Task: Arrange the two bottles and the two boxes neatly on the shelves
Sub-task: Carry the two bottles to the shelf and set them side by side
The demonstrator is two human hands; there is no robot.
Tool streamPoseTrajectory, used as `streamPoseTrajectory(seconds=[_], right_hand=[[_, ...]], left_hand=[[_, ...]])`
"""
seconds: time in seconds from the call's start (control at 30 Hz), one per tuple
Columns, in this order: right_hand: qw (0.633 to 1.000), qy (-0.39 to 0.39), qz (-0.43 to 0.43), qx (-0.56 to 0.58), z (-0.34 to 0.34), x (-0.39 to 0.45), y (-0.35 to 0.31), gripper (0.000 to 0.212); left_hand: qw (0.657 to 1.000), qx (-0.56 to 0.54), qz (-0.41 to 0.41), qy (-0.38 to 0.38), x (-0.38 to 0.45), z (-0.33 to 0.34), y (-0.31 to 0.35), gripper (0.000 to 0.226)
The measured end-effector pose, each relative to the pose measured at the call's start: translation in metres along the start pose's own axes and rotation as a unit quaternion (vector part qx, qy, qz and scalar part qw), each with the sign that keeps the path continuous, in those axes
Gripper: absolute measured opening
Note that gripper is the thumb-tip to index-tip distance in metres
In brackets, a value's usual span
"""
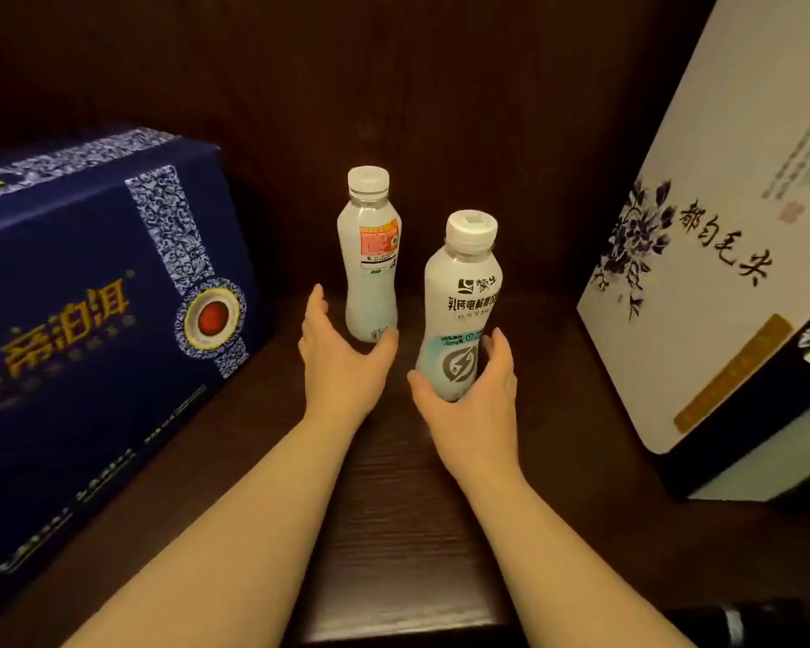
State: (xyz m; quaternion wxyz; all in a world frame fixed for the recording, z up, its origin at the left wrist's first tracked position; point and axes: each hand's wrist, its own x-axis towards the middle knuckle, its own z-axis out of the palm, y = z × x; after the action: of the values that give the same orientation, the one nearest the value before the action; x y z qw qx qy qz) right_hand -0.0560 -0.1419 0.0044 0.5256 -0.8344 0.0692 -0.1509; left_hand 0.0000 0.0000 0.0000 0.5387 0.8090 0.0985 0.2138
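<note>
Two white bottles with white caps stand on a dark wooden shelf (394,507). The far bottle (370,254) is upright near the back. My left hand (342,357) is open just in front of it, with the thumb tip at its base and the fingers spread apart. The near bottle (464,301) leans slightly left, and my right hand (473,399) grips its lower part. A dark blue box (90,320) with gold lettering lies at the left. A white box (702,273) with blue flowers and black script stands tilted at the right.
The dark wooden back wall (440,109) of the shelf rises behind the bottles. A dark edge with light stripes (768,622) shows at the bottom right corner. The two bottles sit in the gap between the boxes.
</note>
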Motion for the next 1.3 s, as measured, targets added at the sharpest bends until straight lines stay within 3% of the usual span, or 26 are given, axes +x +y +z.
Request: streamPoseTrajectory(seconds=[0.23, 0.37, 0.53, 0.87, 1.07, 1.3], right_hand=[[0.999, 0.009, 0.022, -0.023, 0.005, 0.009, -0.003, 0.104], [0.999, 0.018, 0.023, -0.012, 0.002, 0.004, -0.003, 0.099], [0.998, 0.042, 0.04, 0.025, -0.013, -0.017, -0.006, 0.085], [0.994, 0.049, 0.07, 0.072, -0.045, -0.071, -0.009, 0.061], [0.994, 0.048, 0.055, 0.085, -0.102, -0.105, -0.015, 0.061], [0.99, 0.078, -0.002, 0.118, -0.224, -0.151, -0.021, 0.066]], left_hand=[[0.999, 0.012, 0.005, -0.04, 0.041, 0.02, -0.001, 0.107], [0.998, 0.014, 0.017, -0.056, 0.048, 0.02, -0.003, 0.098], [0.996, -0.03, 0.052, -0.065, 0.03, 0.003, -0.002, 0.079], [0.989, -0.051, 0.045, -0.129, -0.044, -0.027, 0.012, 0.074], [0.985, -0.075, 0.027, -0.156, -0.112, -0.038, 0.039, 0.071], [0.977, -0.107, 0.088, -0.16, -0.201, -0.024, 0.138, 0.067]])
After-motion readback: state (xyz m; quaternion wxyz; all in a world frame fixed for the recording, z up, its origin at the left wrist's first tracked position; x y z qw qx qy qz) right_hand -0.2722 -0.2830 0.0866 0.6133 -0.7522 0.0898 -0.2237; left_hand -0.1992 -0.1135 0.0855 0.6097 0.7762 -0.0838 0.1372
